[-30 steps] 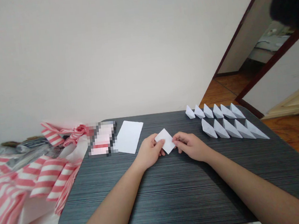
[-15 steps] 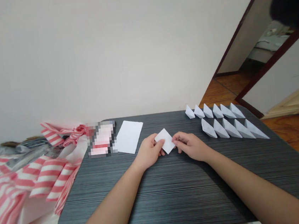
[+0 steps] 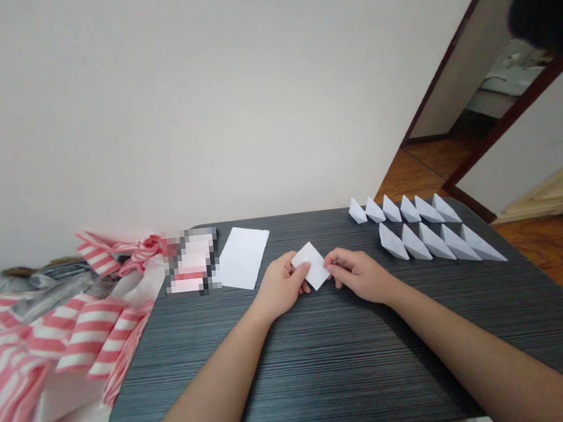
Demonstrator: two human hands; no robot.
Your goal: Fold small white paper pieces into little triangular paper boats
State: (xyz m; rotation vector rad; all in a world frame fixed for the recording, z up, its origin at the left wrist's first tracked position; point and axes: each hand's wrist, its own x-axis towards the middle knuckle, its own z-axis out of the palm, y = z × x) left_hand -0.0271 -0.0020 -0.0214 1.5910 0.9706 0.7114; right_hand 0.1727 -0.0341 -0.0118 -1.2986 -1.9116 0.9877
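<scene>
A small white folded paper (image 3: 314, 268), diamond-shaped from my side, is held just above the dark table between both hands. My left hand (image 3: 283, 282) pinches its left corner, thumb on top and fingers curled underneath. At the right corner my right hand (image 3: 357, 274) grips it between thumb and fingertips. The undersides of the paper and some fingertips are hidden. Several folded white paper boats (image 3: 434, 242) stand in two rows on the right of the table. To the left lies a stack of white paper sheets (image 3: 245, 258).
The dark wood-grain table (image 3: 298, 370) reaches the pale wall (image 3: 249, 93). A pixelated phone-like object (image 3: 194, 263) lies at its back left. Striped red-and-white cloth (image 3: 83, 332) is heaped beyond the left edge. Wooden floor (image 3: 559, 269) and a doorway show at the right.
</scene>
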